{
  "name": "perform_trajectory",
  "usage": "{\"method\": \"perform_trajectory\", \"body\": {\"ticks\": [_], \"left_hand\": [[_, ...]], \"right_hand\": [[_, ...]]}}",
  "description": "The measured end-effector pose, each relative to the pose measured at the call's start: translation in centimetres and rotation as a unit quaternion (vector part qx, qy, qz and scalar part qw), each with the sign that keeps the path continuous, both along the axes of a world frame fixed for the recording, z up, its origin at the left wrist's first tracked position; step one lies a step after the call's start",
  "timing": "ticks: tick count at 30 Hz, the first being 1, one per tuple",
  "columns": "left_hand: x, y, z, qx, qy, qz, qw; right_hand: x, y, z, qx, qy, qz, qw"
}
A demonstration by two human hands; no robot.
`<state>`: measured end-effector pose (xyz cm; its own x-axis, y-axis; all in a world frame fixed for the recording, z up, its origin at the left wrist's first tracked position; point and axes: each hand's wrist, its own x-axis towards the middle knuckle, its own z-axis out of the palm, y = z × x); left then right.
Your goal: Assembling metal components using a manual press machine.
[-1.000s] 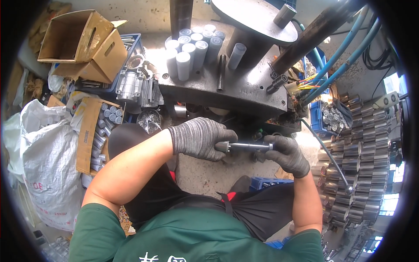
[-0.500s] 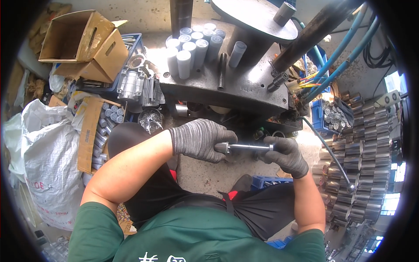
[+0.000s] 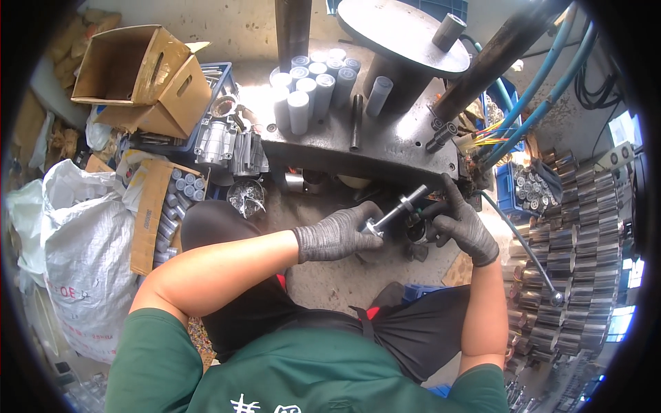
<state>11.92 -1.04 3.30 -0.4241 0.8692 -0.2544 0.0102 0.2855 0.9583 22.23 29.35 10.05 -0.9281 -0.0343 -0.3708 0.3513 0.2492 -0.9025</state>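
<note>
Step in hand, prob.: handling the metal shaft (image 3: pixel 396 208) w/ a one-sided grip. L hand (image 3: pixel 342 232) is closed round its lower L end; R hand (image 3: pixel 465 227) is off it, index finger stretched out, other fingers bent, nothing visibly held.

Next move calls for a firm L grip, I'd say, since the far end has no support; R hand would need to narrow to take any hold.

Shaft lies btwn the hands, tilted up to the R, out in front of the counter (image 3: pixel 406 142), nr the R part of its front edge. Its upper end is just beside the R index fingertip, apparently w/o contact; a bright collar sits nr that end.

On the counter: grey cylinders (image 3: pixel 298 113) upright twd the back L corner, dark bar (image 3: pixel 357 122) running to nr the front edge.
</note>
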Motion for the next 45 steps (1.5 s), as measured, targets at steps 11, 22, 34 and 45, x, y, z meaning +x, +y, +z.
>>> {"method": "perform_trajectory", "body": {"ticks": [11, 22, 34, 45], "left_hand": [[0.3, -0.5, -1.2, 0.050, -0.376, 0.247, 0.892], [-2.0, 0.6, -0.5, 0.077, -0.385, 0.293, 0.872], [-3.7, 1.1, -2.8, 0.081, -0.291, 0.199, 0.932], [-0.4, 0.6, -1.3, 0.177, -0.162, 0.134, 0.961]], "right_hand": [[-2.2, 0.7, -4.1, 0.184, 0.170, -0.039, 0.967], [-8.6, 0.9, -4.4, 0.448, 0.452, -0.189, 0.748], [-12.4, 2.0, -4.9, 0.453, 0.433, -0.206, 0.752], [-10.1, 0.6, -2.1, 0.143, 0.452, -0.311, 0.824]]}}
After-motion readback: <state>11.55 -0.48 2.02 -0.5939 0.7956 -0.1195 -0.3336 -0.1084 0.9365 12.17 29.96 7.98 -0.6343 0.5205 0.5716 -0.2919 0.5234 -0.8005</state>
